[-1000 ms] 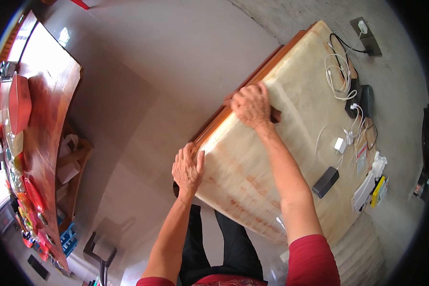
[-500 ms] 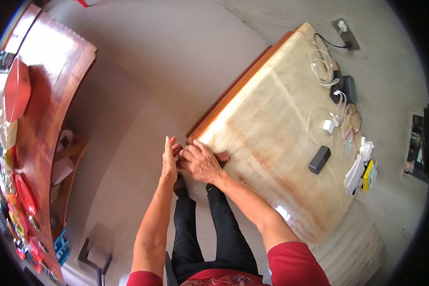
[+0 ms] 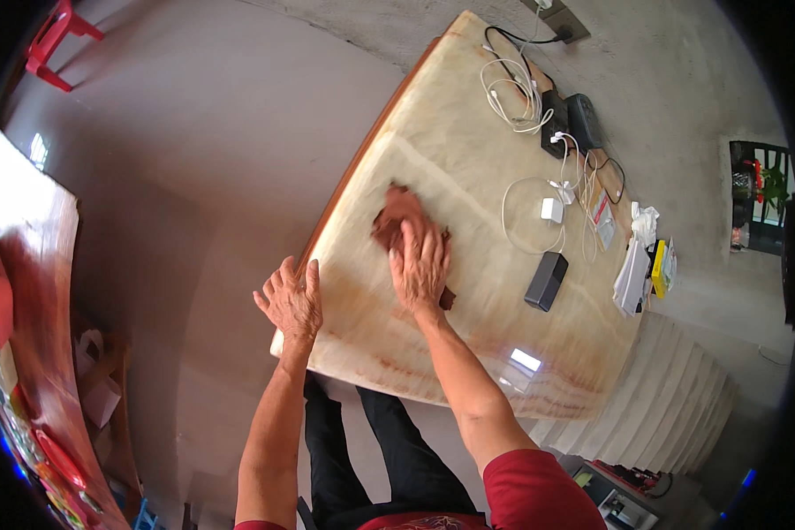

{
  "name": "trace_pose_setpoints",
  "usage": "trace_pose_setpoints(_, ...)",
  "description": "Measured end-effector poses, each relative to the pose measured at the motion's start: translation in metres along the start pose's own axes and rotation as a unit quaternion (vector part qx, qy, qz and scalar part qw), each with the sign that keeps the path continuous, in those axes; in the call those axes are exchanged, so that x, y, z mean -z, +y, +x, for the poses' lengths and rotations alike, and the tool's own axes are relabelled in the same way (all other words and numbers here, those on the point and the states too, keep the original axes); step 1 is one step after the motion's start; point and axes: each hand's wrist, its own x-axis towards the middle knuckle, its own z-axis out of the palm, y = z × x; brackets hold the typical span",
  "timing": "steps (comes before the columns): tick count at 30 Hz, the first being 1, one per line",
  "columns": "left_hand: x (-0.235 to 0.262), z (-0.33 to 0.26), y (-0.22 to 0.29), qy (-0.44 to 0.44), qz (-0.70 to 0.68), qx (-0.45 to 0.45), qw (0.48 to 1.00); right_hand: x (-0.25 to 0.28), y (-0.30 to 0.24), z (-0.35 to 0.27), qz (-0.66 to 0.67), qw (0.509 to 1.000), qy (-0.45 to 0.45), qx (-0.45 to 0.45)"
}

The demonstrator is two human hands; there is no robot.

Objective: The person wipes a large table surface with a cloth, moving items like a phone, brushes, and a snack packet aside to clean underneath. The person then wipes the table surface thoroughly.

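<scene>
A reddish-brown cloth [image 3: 404,210] lies crumpled on the cream, marble-patterned tabletop [image 3: 362,327]. My right hand [image 3: 420,267] presses down on it, fingers extended forward and bent over the fabric; part of the cloth shows beyond the fingertips and a corner sticks out beside the wrist. Over the table's left front edge hovers my left hand [image 3: 291,300], fingers spread, holding nothing. To the right of the cloth stands a dark rectangular block [image 3: 546,281].
White cables [image 3: 514,106], a white charger [image 3: 552,209] and a black power strip [image 3: 554,124] line the table's wall side. Papers [image 3: 632,276] stand at its right edge. A cluttered reddish wooden table [image 3: 40,327] is on the left; a red stool [image 3: 57,42] stands far left.
Both hands were together at the table's near left corner. They have parted: the right moved onto the tabletop with the cloth, the left opened beside the edge. The view has shifted too.
</scene>
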Motion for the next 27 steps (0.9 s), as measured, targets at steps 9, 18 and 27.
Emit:
trace_pose_setpoints(9,-0.013,0.013,0.022,0.034,0.039,0.027,0.998,-0.034,0.074,0.14,-0.085,0.945,0.087,-0.305)
trace_pose_setpoints(18,-0.019,0.013,0.031,0.04,0.023,0.033,0.998,-0.03,0.114,0.179,-0.109,0.947,0.068,-0.294)
trace_pose_setpoints(27,-0.02,0.012,0.023,0.11,0.001,0.002,0.994,-0.021,0.067,0.213,-0.062,0.991,0.057,0.103)
